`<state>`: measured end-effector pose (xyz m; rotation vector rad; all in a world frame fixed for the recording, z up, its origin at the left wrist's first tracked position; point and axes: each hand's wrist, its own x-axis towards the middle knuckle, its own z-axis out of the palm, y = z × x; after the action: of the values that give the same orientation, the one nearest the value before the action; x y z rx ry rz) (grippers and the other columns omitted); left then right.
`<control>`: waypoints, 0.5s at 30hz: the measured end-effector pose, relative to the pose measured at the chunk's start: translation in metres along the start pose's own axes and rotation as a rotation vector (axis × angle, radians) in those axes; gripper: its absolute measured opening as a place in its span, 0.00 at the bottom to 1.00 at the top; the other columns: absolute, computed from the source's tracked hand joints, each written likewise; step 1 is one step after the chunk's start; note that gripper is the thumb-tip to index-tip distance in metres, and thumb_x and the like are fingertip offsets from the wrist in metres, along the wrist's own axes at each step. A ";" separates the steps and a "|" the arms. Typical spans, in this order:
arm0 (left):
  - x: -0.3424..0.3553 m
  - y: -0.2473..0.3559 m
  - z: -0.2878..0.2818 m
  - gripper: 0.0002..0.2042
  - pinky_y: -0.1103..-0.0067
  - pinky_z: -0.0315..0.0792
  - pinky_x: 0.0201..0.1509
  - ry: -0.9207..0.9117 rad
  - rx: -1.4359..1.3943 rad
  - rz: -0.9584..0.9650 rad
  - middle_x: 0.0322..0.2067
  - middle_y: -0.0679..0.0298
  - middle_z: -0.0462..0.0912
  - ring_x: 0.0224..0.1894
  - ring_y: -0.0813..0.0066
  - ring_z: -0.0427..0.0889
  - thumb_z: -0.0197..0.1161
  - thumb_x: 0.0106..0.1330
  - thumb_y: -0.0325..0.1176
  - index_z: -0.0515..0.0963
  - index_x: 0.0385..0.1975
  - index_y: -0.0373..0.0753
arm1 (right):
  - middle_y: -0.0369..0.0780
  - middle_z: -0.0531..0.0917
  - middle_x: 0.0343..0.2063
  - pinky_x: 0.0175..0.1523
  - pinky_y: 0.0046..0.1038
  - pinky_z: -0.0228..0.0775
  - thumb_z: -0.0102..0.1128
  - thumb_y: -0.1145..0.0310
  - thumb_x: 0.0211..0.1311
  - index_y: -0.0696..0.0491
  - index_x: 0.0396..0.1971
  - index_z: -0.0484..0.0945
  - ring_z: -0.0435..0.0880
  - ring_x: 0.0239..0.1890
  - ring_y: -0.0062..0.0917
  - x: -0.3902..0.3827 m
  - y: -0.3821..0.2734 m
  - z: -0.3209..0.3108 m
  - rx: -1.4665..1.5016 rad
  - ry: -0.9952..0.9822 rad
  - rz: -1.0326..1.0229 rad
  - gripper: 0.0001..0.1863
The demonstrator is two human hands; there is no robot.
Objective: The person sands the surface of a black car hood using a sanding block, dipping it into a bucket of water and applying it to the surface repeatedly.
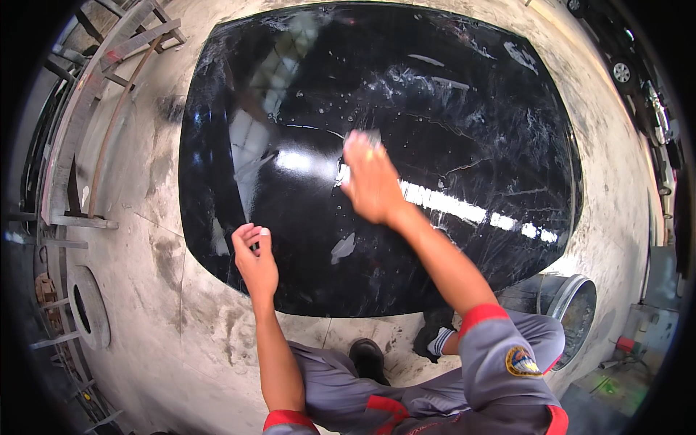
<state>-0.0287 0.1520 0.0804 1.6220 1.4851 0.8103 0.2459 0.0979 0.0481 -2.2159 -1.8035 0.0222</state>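
A large black car hood [304, 239] lies in front of me, glossy and wet, with water drops, streaks and dull patches. My right hand [373, 177] is over its middle, palm down, fingers together and slightly blurred by motion. Just past the fingertips a small thin grey piece [374, 135] shows beneath them; most of it is hidden, and its kind cannot be made out. Over the near left edge of the hood hovers my left hand [257, 257]. Its fingers are loosely curled, the thumb stands apart, and no object shows in it.
A worn wooden frame [87, 109] stands along the left, with a tyre [89, 308] below it. To my right, close to my knee, is a dark bucket [576, 319]. Parked cars [623, 69] line the far right. The concrete floor [145, 275] is stained.
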 end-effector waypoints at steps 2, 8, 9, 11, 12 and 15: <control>0.009 -0.006 -0.006 0.16 0.75 0.74 0.49 0.077 -0.027 -0.041 0.46 0.59 0.84 0.48 0.71 0.82 0.63 0.73 0.37 0.73 0.54 0.35 | 0.51 0.57 0.76 0.81 0.44 0.43 0.52 0.53 0.72 0.60 0.75 0.56 0.51 0.80 0.41 -0.068 -0.049 -0.014 0.129 -0.157 -0.179 0.39; 0.006 0.006 0.016 0.18 0.67 0.71 0.61 -0.013 -0.060 0.006 0.54 0.55 0.81 0.59 0.61 0.78 0.63 0.73 0.39 0.74 0.55 0.36 | 0.54 0.63 0.72 0.78 0.47 0.47 0.50 0.59 0.71 0.65 0.70 0.59 0.59 0.75 0.47 -0.015 0.042 -0.031 -0.062 0.066 -0.069 0.34; 0.003 0.008 0.019 0.18 0.66 0.71 0.62 -0.025 -0.033 0.038 0.55 0.54 0.80 0.61 0.60 0.78 0.63 0.73 0.39 0.74 0.56 0.36 | 0.54 0.61 0.73 0.78 0.47 0.46 0.47 0.59 0.74 0.65 0.71 0.59 0.57 0.76 0.46 0.001 0.074 -0.034 -0.045 0.062 0.053 0.33; 0.002 0.002 0.014 0.20 0.65 0.69 0.63 -0.056 -0.006 0.052 0.57 0.52 0.79 0.62 0.57 0.76 0.62 0.73 0.40 0.73 0.58 0.35 | 0.54 0.59 0.75 0.79 0.47 0.45 0.46 0.57 0.76 0.64 0.73 0.57 0.54 0.78 0.44 -0.011 0.088 -0.029 -0.085 0.086 0.109 0.34; 0.008 -0.004 0.009 0.20 0.66 0.69 0.64 -0.028 0.010 0.041 0.57 0.52 0.79 0.62 0.57 0.76 0.63 0.73 0.40 0.74 0.58 0.35 | 0.53 0.58 0.75 0.79 0.47 0.45 0.46 0.57 0.76 0.64 0.73 0.57 0.53 0.79 0.44 -0.031 0.071 -0.028 -0.088 0.098 0.089 0.35; 0.019 -0.016 -0.004 0.20 0.66 0.69 0.64 0.037 0.039 -0.026 0.57 0.52 0.79 0.63 0.57 0.76 0.63 0.73 0.40 0.74 0.58 0.35 | 0.53 0.57 0.76 0.80 0.47 0.45 0.49 0.54 0.74 0.63 0.74 0.56 0.53 0.79 0.44 -0.116 -0.010 -0.035 0.036 -0.163 -0.035 0.38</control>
<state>-0.0380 0.1712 0.0677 1.6206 1.5536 0.8054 0.2174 -0.0191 0.0653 -2.2143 -1.9086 0.2320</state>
